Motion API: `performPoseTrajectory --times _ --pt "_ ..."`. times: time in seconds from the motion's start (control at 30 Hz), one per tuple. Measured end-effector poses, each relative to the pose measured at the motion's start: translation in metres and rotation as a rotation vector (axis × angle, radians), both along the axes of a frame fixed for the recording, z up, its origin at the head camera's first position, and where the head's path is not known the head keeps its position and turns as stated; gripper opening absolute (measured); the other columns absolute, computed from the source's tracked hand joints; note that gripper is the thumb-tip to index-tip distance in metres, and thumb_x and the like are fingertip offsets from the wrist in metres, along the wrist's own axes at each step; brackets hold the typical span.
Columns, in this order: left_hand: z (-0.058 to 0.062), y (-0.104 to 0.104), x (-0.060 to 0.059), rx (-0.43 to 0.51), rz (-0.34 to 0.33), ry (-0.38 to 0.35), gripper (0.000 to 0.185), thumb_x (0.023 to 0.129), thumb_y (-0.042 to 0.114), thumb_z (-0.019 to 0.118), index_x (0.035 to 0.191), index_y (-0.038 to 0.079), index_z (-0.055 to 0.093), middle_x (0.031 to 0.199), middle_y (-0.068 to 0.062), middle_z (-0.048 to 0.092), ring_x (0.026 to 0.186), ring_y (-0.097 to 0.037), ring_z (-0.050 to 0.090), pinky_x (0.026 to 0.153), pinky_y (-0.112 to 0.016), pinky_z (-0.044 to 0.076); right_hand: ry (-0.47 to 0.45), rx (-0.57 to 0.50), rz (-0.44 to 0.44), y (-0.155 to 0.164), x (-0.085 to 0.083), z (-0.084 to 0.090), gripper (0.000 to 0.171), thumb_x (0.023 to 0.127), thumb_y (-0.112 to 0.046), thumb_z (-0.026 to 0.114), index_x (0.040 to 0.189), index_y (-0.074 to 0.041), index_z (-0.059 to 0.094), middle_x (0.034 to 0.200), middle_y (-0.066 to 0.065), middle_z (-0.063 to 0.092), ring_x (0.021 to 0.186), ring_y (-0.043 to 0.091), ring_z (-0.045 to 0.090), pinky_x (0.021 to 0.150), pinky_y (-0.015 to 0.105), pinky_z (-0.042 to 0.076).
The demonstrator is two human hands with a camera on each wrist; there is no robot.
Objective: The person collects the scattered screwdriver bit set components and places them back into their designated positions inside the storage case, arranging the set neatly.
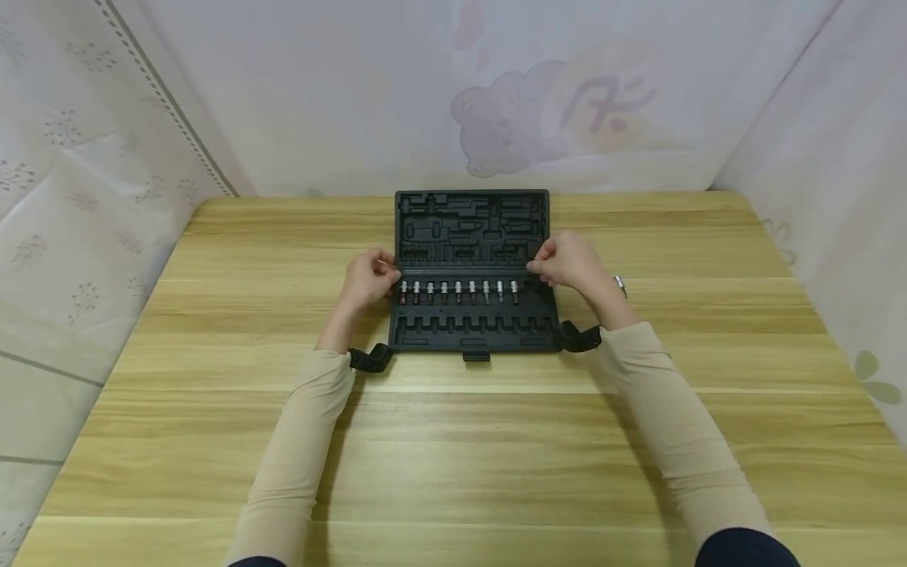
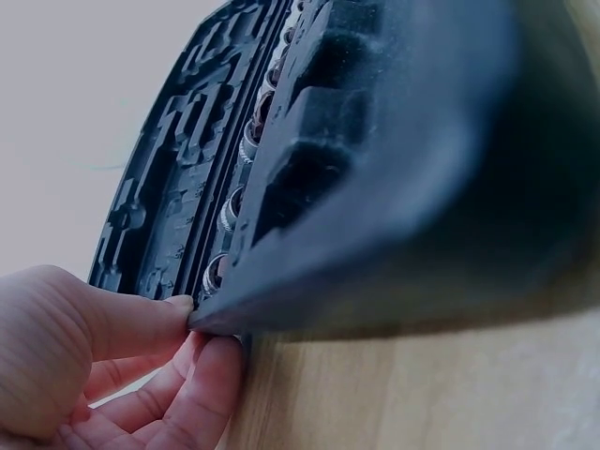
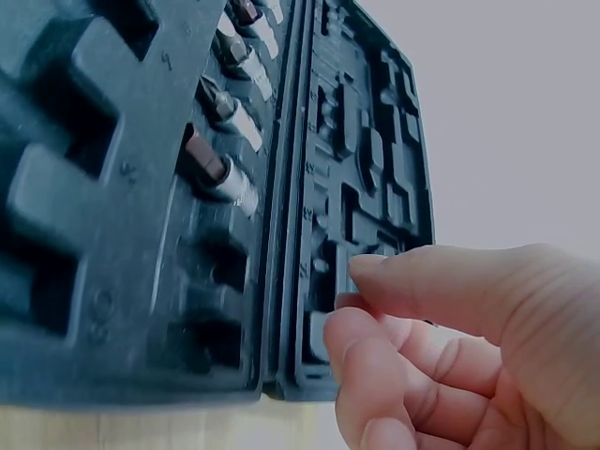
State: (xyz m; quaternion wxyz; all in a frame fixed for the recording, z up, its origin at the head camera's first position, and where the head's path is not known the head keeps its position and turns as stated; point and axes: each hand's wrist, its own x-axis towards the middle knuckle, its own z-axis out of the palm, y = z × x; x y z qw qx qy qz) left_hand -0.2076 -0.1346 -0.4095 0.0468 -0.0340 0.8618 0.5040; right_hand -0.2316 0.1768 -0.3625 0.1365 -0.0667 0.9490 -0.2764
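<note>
A black plastic socket case (image 1: 475, 337) lies unfolded on the table, its moulded lid (image 1: 471, 228) at the back. Bit sockets (image 1: 458, 291) stand in a row in its base; slots at the right end (image 3: 217, 262) hold none. At the left edge my left hand (image 1: 368, 277) pinches the case, thumb on top and fingers below. My right hand (image 1: 570, 258) is over the right side near the hinge, thumb and index fingertips close together, other fingers curled. I cannot tell whether anything is between those fingertips. A loose bit socket (image 1: 620, 285) lies right of the case, partly behind the right wrist.
The wooden table (image 1: 453, 457) reaches back to a patterned fabric wall (image 1: 340, 102), with more fabric on both sides. Black wrist straps (image 1: 581, 337) sit near the case's front corners. A latch (image 1: 476, 357) juts from its front edge.
</note>
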Motion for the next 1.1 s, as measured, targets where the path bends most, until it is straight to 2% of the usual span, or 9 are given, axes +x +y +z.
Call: performPoseTrajectory --times 0.17,0.57,0.73,0.87,0.97,1.1 --pt "0.000 -0.001 0.000 0.003 -0.001 0.005 0.023 0.088 -0.002 0.058 0.110 -0.007 0.056 0.088 -0.019 0.061 0.062 -0.019 0.056 0.059 -0.030 0.054 0.004 -0.042 -0.018 0.008 0.002 -0.001 0.020 0.089 -0.016 0.063 0.085 0.003 0.066 0.070 0.013 0.066 0.065 0.028 0.066 0.054 0.030 0.051" --pt "-0.001 -0.002 0.000 -0.003 0.000 0.015 0.021 0.087 -0.003 0.059 0.108 -0.007 0.056 0.085 -0.018 0.061 0.060 -0.016 0.055 0.056 -0.027 0.053 0.005 -0.061 -0.065 0.030 0.008 0.002 0.022 0.091 -0.018 0.060 0.090 0.003 0.064 0.072 0.014 0.066 0.063 0.025 0.064 0.051 0.029 0.049" --pt "-0.001 -0.002 0.000 0.006 0.005 0.004 0.022 0.088 -0.002 0.059 0.108 -0.007 0.055 0.084 -0.017 0.059 0.062 -0.017 0.055 0.058 -0.028 0.054 -0.006 -0.073 -0.097 0.039 0.009 0.004 0.023 0.091 -0.019 0.060 0.091 0.004 0.064 0.073 0.015 0.065 0.064 0.028 0.064 0.055 0.034 0.052" --pt "-0.001 -0.001 0.000 0.007 0.003 -0.004 0.022 0.088 -0.001 0.059 0.109 -0.006 0.055 0.084 -0.016 0.059 0.063 -0.018 0.055 0.059 -0.028 0.054 -0.011 -0.088 -0.109 0.047 0.011 0.003 0.025 0.091 -0.019 0.060 0.093 0.005 0.063 0.071 0.015 0.065 0.064 0.029 0.063 0.055 0.033 0.050" --pt "0.000 -0.001 0.000 0.005 0.002 -0.007 0.021 0.088 -0.001 0.058 0.109 -0.006 0.055 0.084 -0.015 0.059 0.063 -0.018 0.055 0.059 -0.028 0.054 -0.003 -0.084 -0.111 0.055 0.012 0.002 0.026 0.091 -0.020 0.060 0.093 0.005 0.063 0.072 0.015 0.065 0.064 0.029 0.062 0.052 0.029 0.045" --pt "0.001 0.000 0.001 0.004 0.002 -0.006 0.021 0.088 -0.001 0.058 0.109 -0.006 0.055 0.084 -0.016 0.060 0.062 -0.018 0.056 0.059 -0.029 0.054 -0.001 -0.093 -0.133 0.065 0.013 0.001 0.026 0.091 -0.020 0.060 0.093 0.005 0.064 0.069 0.014 0.065 0.059 0.029 0.059 0.042 0.030 0.041"
